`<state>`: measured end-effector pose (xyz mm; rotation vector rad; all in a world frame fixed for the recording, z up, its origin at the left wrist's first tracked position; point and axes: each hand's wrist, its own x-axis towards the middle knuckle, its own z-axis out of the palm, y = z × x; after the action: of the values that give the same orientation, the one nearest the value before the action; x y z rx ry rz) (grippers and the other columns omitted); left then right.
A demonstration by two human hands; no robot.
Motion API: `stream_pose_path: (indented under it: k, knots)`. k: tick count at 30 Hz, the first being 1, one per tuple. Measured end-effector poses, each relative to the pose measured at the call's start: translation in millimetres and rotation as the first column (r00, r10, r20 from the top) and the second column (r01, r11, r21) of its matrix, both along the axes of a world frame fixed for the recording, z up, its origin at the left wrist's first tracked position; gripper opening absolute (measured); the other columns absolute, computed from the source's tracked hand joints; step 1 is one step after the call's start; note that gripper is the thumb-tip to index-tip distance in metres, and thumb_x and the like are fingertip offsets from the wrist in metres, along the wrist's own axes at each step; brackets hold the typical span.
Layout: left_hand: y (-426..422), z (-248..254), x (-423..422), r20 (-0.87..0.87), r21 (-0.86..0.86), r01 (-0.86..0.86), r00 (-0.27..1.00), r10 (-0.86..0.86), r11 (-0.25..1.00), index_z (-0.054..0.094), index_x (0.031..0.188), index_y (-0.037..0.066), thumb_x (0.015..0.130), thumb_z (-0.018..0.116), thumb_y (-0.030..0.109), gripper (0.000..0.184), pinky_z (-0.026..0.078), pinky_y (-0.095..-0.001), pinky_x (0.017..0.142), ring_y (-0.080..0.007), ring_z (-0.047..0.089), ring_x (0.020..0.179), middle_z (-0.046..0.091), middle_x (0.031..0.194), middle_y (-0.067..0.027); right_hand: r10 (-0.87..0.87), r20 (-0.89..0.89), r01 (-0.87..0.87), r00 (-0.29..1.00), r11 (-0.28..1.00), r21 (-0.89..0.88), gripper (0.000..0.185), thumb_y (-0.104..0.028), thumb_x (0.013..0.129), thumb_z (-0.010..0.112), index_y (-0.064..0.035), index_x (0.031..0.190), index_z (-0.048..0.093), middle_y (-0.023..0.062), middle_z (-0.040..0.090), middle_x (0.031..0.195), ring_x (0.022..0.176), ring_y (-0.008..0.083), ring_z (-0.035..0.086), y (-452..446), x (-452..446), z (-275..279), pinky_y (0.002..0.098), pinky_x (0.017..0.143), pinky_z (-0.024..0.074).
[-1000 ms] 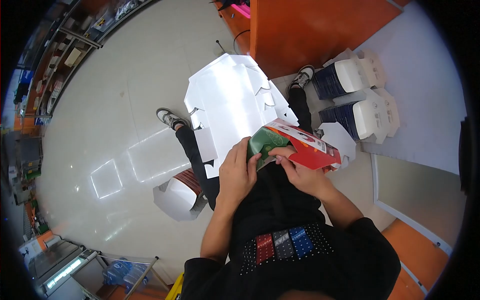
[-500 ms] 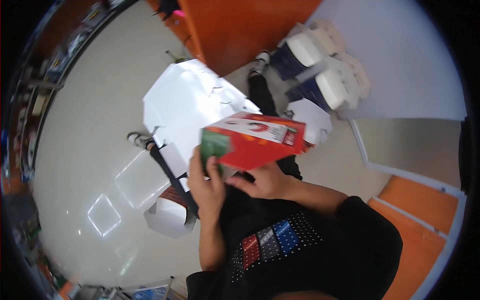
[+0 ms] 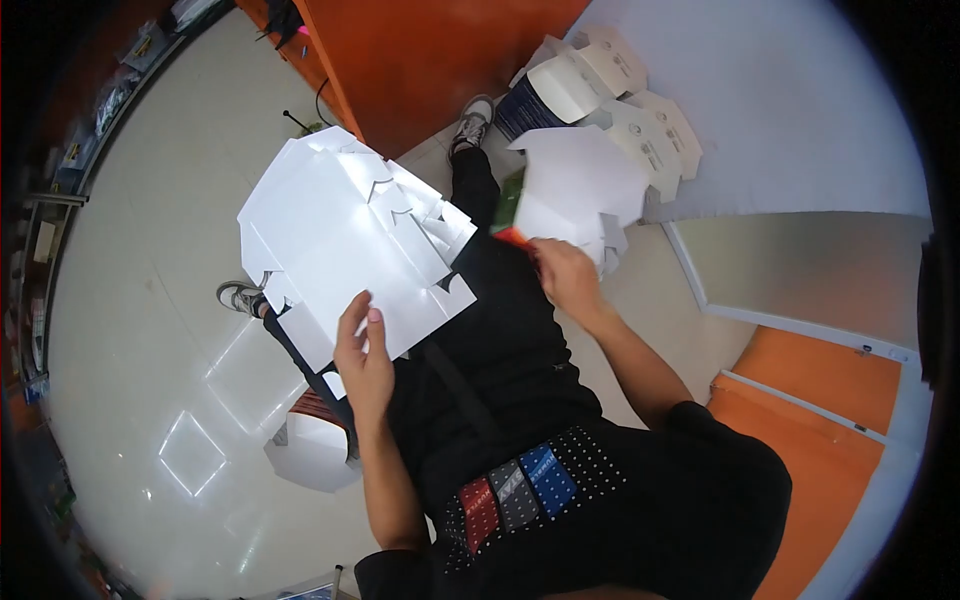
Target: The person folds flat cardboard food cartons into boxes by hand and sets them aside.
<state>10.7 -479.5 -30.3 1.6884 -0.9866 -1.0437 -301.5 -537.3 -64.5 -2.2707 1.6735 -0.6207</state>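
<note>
White cut cardboard sheets (image 3: 330,235) lie in a stack across my lap. Over their near edge is my left hand (image 3: 365,355), fingers apart and holding nothing; whether it touches the top sheet I cannot tell. My right hand (image 3: 565,275), out to the right, is closed on the red corner of a red and green box piece (image 3: 585,185). That piece shows its white inner side, with a strip of green along its left edge.
Stacks of folded cartons (image 3: 570,85) stand on the floor at the upper right, beside a pale wall. Another carton stack (image 3: 315,450) is on the floor at lower left. An orange panel (image 3: 430,60) rises ahead.
The red and green piece has moved from in front of both hands to the right, in my right hand, and now shows its white side. My left hand has let go of it.
</note>
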Motion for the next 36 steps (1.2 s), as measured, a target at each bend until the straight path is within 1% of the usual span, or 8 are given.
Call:
stream_pose_path:
  k: [4, 6, 11, 14, 19, 21, 27, 36]
  knots:
    - [23, -21, 40, 0.651, -0.044, 0.044, 0.759, -0.005, 0.998, 0.061, 0.128, -0.003, 0.097, 0.065, 0.020, 0.038, 0.040, -0.0484, 0.108, -0.0411, 0.053, 0.124, 0.059, 0.132, -0.0247, -0.168, -0.379, 0.269, 0.910, 0.935, 0.232, 0.031, -0.002, 0.087, 0.062, -0.0018, 0.118, 0.066, 0.0158, 0.071, 0.109, 0.102, 0.0358, 0.067, -5, -57, -48, 0.0463, 0.087, 0.0526]
    - [35, -22, 54, 0.826, 0.019, -0.025, 0.564, -0.002, 1.000, 0.059, 0.131, -0.003, 0.097, 0.066, 0.022, 0.043, 0.041, -0.0495, 0.107, -0.0428, 0.053, 0.124, 0.056, 0.136, -0.0250, -0.241, -0.326, 0.277, 0.914, 0.958, 0.069, 0.030, -0.010, 0.090, 0.063, -0.0031, 0.119, 0.065, 0.0154, 0.070, 0.107, 0.100, 0.0357, 0.066, -6, -61, -59, 0.0460, 0.085, 0.0513]
    - [60, -52, 67, 0.766, 0.133, -0.163, 0.643, 0.003, 0.978, 0.052, 0.135, -0.010, 0.095, 0.068, 0.024, 0.055, 0.040, -0.0498, 0.109, -0.0461, 0.051, 0.126, 0.052, 0.138, -0.0303, -0.202, 0.234, 0.174, 0.951, 0.975, 0.136, 0.030, -0.018, 0.095, 0.065, -0.0010, 0.120, 0.064, 0.0170, 0.068, 0.111, 0.107, 0.0378, 0.062, -16, 2, -27, 0.0442, 0.091, 0.0490]
    - [59, -50, 57, 0.692, 0.132, -0.194, 0.720, 0.050, 0.972, 0.046, 0.139, -0.015, 0.094, 0.069, 0.022, 0.063, 0.038, -0.0496, 0.111, -0.0482, 0.050, 0.127, 0.051, 0.137, -0.0345, 0.019, 0.292, -0.022, 0.956, 1.000, 0.008, 0.034, -0.019, 0.095, 0.065, 0.0002, 0.123, 0.063, 0.0178, 0.067, 0.117, 0.112, 0.0380, 0.060, -19, 62, -16, 0.0443, 0.094, 0.0478]
    - [57, -50, 71, 0.593, -0.010, -0.318, 0.761, 0.262, 0.948, 0.050, 0.139, -0.010, 0.099, 0.061, 0.031, 0.058, 0.040, -0.0494, 0.109, -0.0460, 0.050, 0.129, 0.053, 0.137, -0.0311, 0.118, 0.144, -0.149, 0.983, 0.963, 0.225, 0.062, -0.029, 0.095, 0.066, 0.0048, 0.143, 0.044, 0.0232, 0.049, 0.143, 0.128, 0.0403, 0.050, -15, 117, -23, 0.0510, 0.100, 0.0441]
    - [52, -57, 112, 0.726, 0.078, -0.411, 0.648, 0.231, 0.908, 0.054, 0.138, -0.002, 0.100, 0.059, 0.037, 0.055, 0.041, -0.0487, 0.109, -0.0456, 0.051, 0.129, 0.054, 0.139, -0.0275, 0.144, 0.128, -0.166, 0.981, 0.971, 0.174, 0.064, -0.028, 0.095, 0.067, 0.0053, 0.144, 0.042, 0.0234, 0.049, 0.143, 0.127, 0.0406, 0.050, -16, 114, -25, 0.0506, 0.101, 0.0438]
    - [44, -146, 238, 0.510, 0.693, -0.204, 0.817, -0.270, 0.692, 0.060, 0.138, 0.015, 0.096, 0.056, 0.048, 0.053, 0.044, -0.0501, 0.108, -0.0433, 0.053, 0.131, 0.053, 0.146, -0.0205, 0.239, 0.041, -0.243, 0.970, 0.946, 0.214, 0.069, -0.024, 0.091, 0.069, 0.0070, 0.146, 0.039, 0.0230, 0.046, 0.144, 0.130, 0.0398, 0.047, -16, 114, -29, 0.0496, 0.104, 0.0420]
    - [8, -199, 257, 0.387, 0.889, -0.064, 0.634, -0.669, 0.453, 0.058, 0.144, 0.023, 0.091, 0.057, 0.055, 0.062, 0.038, -0.0487, 0.116, -0.0391, 0.046, 0.141, 0.042, 0.157, -0.0194, 0.180, -0.063, -0.161, 0.982, 0.958, 0.236, 0.075, -0.024, 0.090, 0.069, 0.0098, 0.147, 0.034, 0.0228, 0.047, 0.142, 0.129, 0.0381, 0.047, -5, 122, -24, 0.0491, 0.100, 0.0449]
